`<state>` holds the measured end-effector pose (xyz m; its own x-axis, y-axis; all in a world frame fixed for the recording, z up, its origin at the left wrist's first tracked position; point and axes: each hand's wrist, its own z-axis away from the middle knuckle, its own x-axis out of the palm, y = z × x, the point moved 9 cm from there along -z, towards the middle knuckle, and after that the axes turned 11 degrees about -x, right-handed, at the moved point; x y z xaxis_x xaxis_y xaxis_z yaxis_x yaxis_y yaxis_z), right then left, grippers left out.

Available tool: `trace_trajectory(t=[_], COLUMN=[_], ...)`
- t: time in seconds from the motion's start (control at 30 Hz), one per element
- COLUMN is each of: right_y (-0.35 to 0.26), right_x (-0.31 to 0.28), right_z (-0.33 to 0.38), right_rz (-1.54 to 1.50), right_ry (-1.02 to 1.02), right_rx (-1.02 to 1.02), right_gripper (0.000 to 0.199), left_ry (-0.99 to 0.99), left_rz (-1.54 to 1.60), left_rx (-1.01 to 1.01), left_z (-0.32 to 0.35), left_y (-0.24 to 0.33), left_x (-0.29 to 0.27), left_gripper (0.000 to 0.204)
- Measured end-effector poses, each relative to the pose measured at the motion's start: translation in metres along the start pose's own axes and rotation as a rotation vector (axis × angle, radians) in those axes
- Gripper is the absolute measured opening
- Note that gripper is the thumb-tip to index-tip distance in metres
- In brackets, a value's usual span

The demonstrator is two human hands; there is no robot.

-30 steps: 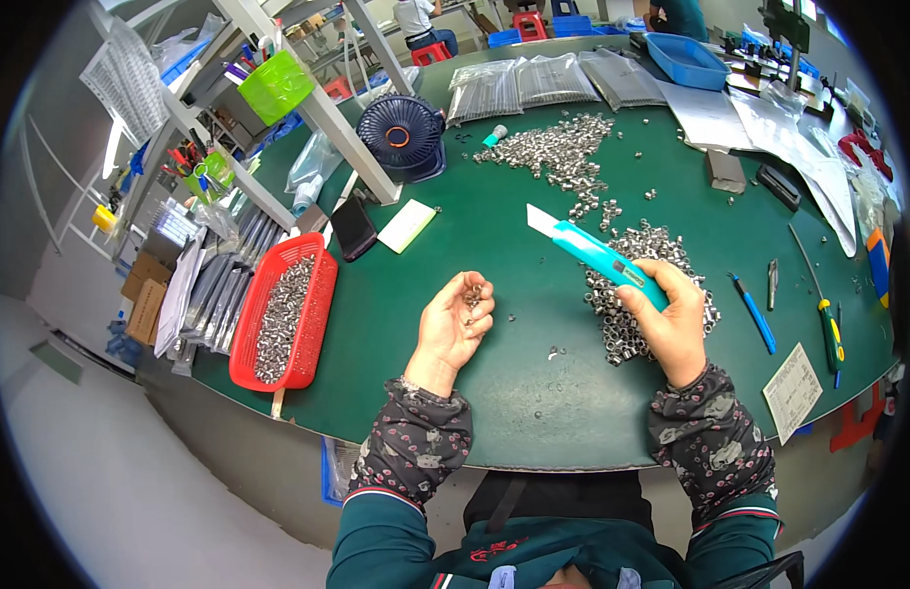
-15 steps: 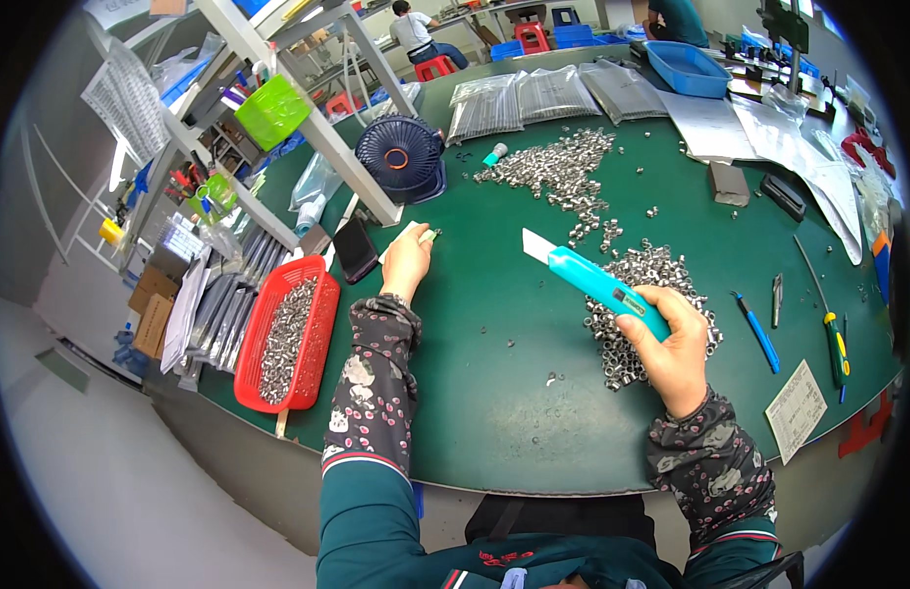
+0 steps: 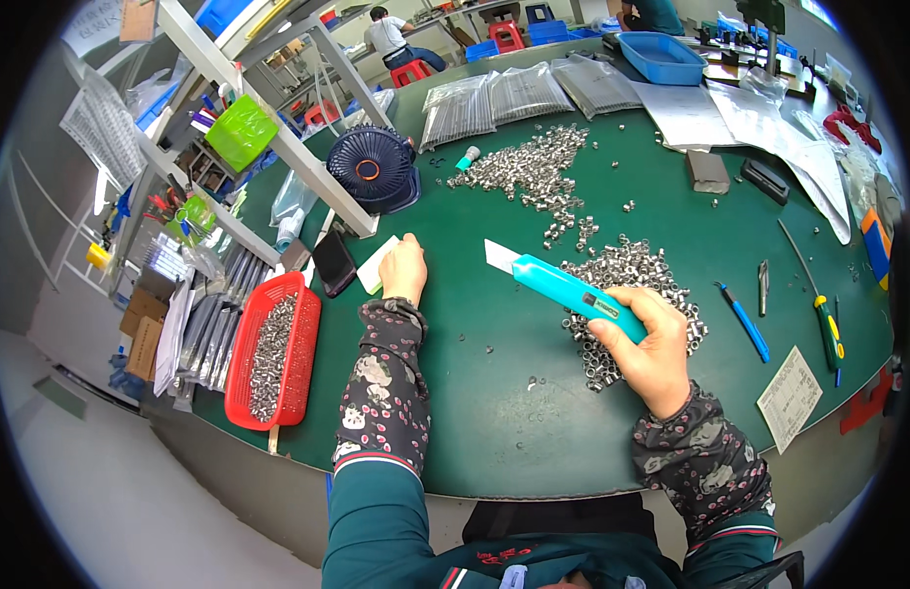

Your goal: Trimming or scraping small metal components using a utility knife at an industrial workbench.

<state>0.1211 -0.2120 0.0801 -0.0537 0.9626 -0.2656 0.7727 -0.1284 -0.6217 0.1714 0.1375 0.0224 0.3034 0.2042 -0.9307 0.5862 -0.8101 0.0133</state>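
My right hand (image 3: 649, 351) is closed around the turquoise handle of a utility knife (image 3: 570, 293). Its wide blade is out and points left and away from me, above the table. Beneath and behind this hand lies a heap of small metal rings or sleeves (image 3: 604, 365). My left hand (image 3: 404, 272) rests on the green table with its fingers curled together. Whatever may be in its fingertips is hidden. Just left of it lies a flat white and pale-green piece (image 3: 377, 265), beside a dark phone (image 3: 334, 263).
A red basket (image 3: 305, 358) of small metal parts stands at left, near a dark fan (image 3: 373, 169). More loose metal pieces (image 3: 534, 169) spread farther back. A blue pen-like tool (image 3: 749, 329), a screwdriver (image 3: 825, 327) and a paper slip (image 3: 790, 400) lie at right.
My left hand has shifted right, uncovering more of the white and pale-green piece. The whole view has swung slightly. My right hand keeps its grip on the knife in much the same place.
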Motion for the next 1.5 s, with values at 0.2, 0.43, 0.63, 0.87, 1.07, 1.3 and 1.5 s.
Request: trace_trajectory(t=[0.2,0.43,0.63,0.87,1.07,1.3,1.5], right_y=[0.009,0.010,0.019,0.017,0.019,0.025,0.025], right_x=[0.007,0.019,0.032,0.039,0.042,0.046,0.048], right_z=[0.003,0.005,0.014,0.017,0.018,0.022,0.024], right_rz=[0.003,0.031,0.085,0.074,0.068,0.005,0.039], right_ry=[-0.036,-0.158,-0.305,-0.389,-0.395,-0.435,-0.464], right_rx=[0.000,-0.024,0.060,0.085,0.058,0.131,0.166], right_gripper=[0.025,0.028,0.025,0.026,0.027,0.029,0.028], left_ry=[-0.584,-0.937,-0.975,-0.949,-0.952,-0.915,-0.857], left_rz=[1.375,2.157,2.225,2.181,2.139,2.058,2.002], left_rx=[-0.284,-0.311,-0.421,-0.379,-0.370,-0.301,-0.279], left_z=[0.050,0.141,0.149,0.145,0.143,0.144,0.144], left_y=[0.002,0.045,0.036,0.032,0.033,0.036,0.034], left_x=[-0.006,-0.058,-0.017,-0.014,-0.010,-0.016,-0.019], left_gripper=[0.011,0.008,0.013,0.012,0.012,0.012,0.015])
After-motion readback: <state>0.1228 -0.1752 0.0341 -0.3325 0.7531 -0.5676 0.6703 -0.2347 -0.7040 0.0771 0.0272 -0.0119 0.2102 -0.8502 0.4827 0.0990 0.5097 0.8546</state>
